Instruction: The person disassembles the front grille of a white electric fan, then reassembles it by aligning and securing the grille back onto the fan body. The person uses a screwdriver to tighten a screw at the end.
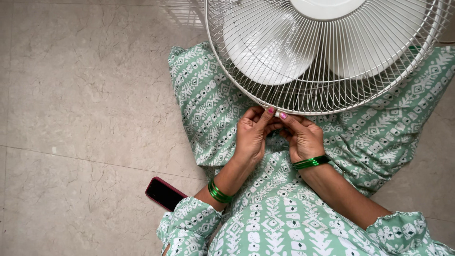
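Both hands meet at the bottom rim of the white fan guard (327, 71), upper right of frame: left hand (251, 135) and right hand (303, 137) pinching its small clip (277, 114), guard apparently not yet off, phone (163, 193) on the floor (85, 95).

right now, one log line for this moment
left hand: fingertips at fan guard lower rim | right hand: same spot | phone: on floor

White fan (327, 52), round wire guard facing up toward the camera, broad white blades behind it, white hub cap at centre. It lies at far right, over a lap in green patterned cloth. A small clip (277, 114) sits at the near rim of the guard.
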